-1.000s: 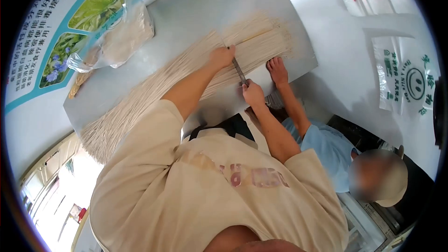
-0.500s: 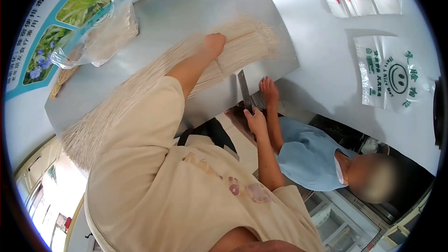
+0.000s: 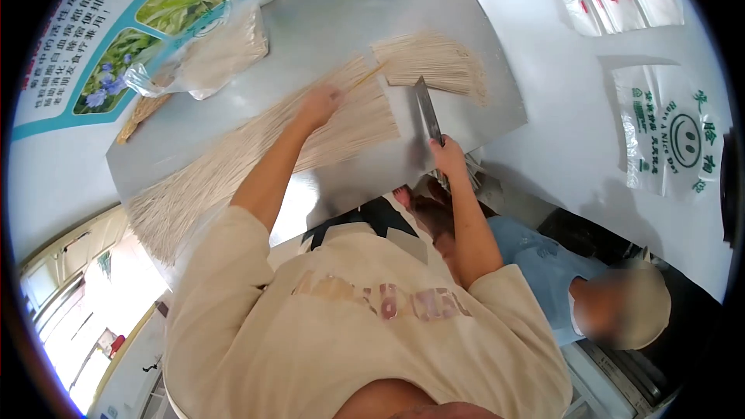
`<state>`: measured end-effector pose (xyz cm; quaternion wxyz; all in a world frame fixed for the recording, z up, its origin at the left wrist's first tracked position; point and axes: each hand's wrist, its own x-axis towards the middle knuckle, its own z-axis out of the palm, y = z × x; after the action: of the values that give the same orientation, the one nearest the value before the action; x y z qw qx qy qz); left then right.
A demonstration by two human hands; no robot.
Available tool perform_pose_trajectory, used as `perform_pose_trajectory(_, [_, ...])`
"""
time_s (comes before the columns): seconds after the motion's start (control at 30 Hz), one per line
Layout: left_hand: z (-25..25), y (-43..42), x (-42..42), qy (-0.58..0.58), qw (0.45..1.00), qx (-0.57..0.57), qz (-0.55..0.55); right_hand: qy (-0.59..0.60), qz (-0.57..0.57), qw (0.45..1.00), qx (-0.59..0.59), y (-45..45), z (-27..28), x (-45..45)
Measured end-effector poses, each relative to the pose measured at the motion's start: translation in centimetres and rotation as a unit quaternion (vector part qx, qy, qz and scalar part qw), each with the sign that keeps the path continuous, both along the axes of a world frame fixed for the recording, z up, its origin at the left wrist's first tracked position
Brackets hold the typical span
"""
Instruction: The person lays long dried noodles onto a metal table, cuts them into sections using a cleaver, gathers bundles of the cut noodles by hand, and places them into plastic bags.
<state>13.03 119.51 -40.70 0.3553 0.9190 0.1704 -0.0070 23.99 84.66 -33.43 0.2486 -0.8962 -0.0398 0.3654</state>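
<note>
Long pale noodles (image 3: 233,159) lie in a wide sheaf across the metal board. A shorter cut bunch of noodles (image 3: 434,64) sits at its far right end, with a gap between the two. My left hand (image 3: 318,106), slightly blurred, is closed over the long sheaf, and a thin yellowish stick (image 3: 368,74) juts from its fingertips toward the cut end. In my right hand (image 3: 448,157) is a knife (image 3: 427,111), gripped by the handle. Its blade points away from me, the tip close to the short bunch's near edge.
The metal board (image 3: 334,15) rests on a white table. At the upper left is a clear plastic bag (image 3: 221,46) of pale contents on a printed poster (image 3: 109,77). Plastic bags (image 3: 675,132) lie at right. Another person in blue (image 3: 535,260) stands close on my right.
My left hand and the stick have moved left, away from the short bunch, which now lies apart from the long sheaf. The knife has risen farther over the board. The other person's hand has left the board's edge.
</note>
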Motion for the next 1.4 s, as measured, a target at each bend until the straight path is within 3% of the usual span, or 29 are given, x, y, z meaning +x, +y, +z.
perform_pose_trajectory(0.13, [0.4, 0.8, -3.6, 0.015, 0.993, -0.079, 0.086, -0.094, 0.022, 0.99, 0.1, -1.2, -5.9, 1.5])
perform_pose_trajectory(0.2, [0.0, 1.1, -4.4, 0.016, 0.989, -0.093, 0.114, -0.001, -0.064, 0.989, 0.131, -0.4, -3.5, 0.9])
perform_pose_trajectory(0.27, [-0.5, 1.5, -4.8, 0.033, 0.96, -0.23, 0.158, -0.005, -0.051, 0.991, 0.125, -0.4, -3.3, 0.5])
perform_pose_trajectory(0.3, [0.8, 1.6, -4.8, 0.034, 0.96, -0.227, 0.162, -0.014, -0.05, 0.99, 0.134, -0.7, -4.1, 0.5])
perform_pose_trajectory(0.37, [3.0, 1.9, -4.8, 0.083, 0.848, -0.48, 0.208, -0.018, -0.048, 0.988, 0.148, -1.0, -4.8, 0.5])
perform_pose_trajectory(0.5, [2.3, 1.5, -4.5, 0.084, 0.866, -0.454, 0.192, -0.008, -0.055, 0.985, 0.161, -1.4, -4.7, 0.6])
perform_pose_trajectory(0.6, [1.5, -0.1, -3.2, 0.115, 0.905, -0.359, 0.196, -0.001, -0.056, 0.984, 0.17, -1.8, -4.9, 0.8])
perform_pose_trajectory(0.63, [1.5, -1.1, -2.6, 0.148, 0.95, -0.178, 0.21, 0.001, -0.055, 0.984, 0.169, -1.8, -5.0, 0.8])
perform_pose_trajectory(0.67, [1.9, -2.0, -1.8, 0.175, 0.961, 0.01, 0.215, 0.004, -0.057, 0.984, 0.171, -1.8, -4.7, 1.0])
perform_pose_trajectory(0.7, [5.5, -3.0, -0.7, 0.204, 0.957, -0.006, 0.208, 0.026, -0.058, 0.984, 0.168, -1.8, -4.3, 1.2])
perform_pose_trajectory(0.83, [2.8, -3.5, 0.2, 0.185, 0.967, 0.07, 0.163, 0.03, -0.043, 0.985, 0.163, -1.9, -3.6, 1.7])
perform_pose_trajectory(0.9, [0.9, -3.0, 0.7, 0.246, 0.949, 0.13, 0.15, 0.018, -0.037, 0.987, 0.157, -2.1, -3.8, 1.9])
perform_pose_trajectory(1.03, [0.7, -2.7, 0.6, 0.233, 0.952, 0.143, 0.138, 0.019, -0.016, 0.99, 0.138, -2.3, -4.0, 2.2])
perform_pose_trajectory(1.2, [4.3, -2.6, 0.4, 0.122, 0.979, 0.103, 0.125, 0.003, 0.0, 0.994, 0.109, -2.6, -3.4, 2.4])
perform_pose_trajectory(1.37, [8.3, -3.6, 9.2, -0.012, 0.992, 0.119, 0.051, 0.02, 0.011, 0.995, 0.097, -2.8, -2.4, 2.3])
perform_pose_trajectory(1.4, [9.8, -4.3, 11.1, -0.012, 0.994, 0.092, 0.064, -0.03, 0.041, 0.995, 0.083, -2.8, -2.8, 2.3])
